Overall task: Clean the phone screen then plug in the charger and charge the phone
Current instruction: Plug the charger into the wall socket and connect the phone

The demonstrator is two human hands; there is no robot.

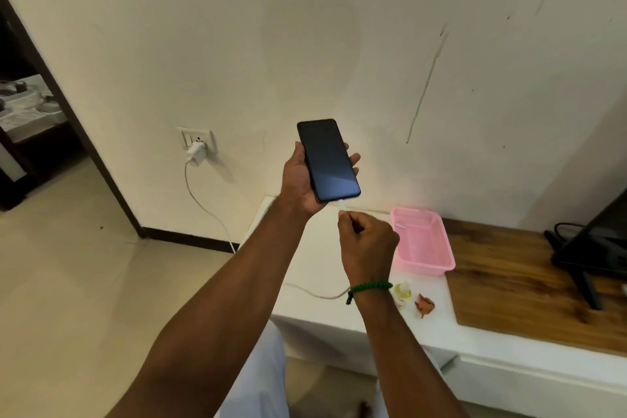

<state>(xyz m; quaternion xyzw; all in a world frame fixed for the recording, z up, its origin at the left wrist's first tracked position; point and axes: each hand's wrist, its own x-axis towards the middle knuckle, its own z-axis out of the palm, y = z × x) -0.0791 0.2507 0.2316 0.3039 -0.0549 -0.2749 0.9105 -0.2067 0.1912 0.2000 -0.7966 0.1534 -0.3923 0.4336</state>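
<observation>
Phone (328,159): a slim black slab with rounded corners, its screen dark and showing only a pale sheen. It is held up in front of the wall, above the far left end of a white counter (315,268). The left hand (302,180) cradles it from behind and grips its edges, with fingertips showing along the right side. The right hand (366,241), wearing a green bracelet (369,287), pinches the white connector (342,205), whose tip meets the phone's bottom edge. Whether it is fully seated cannot be told.

To the left, a white charger (196,153) sits in the wall socket (203,136). Its cable (203,204) drops toward the floor, passes behind the left forearm and runs across the counter to the right hand. A pink basket (437,268) stands on the counter just right of that hand. Nearer are a small bottle (402,293) of yellowish liquid and a crumpled brown cloth (424,305). Further right lies a wooden top (509,282) carrying a black screen (597,241).
</observation>
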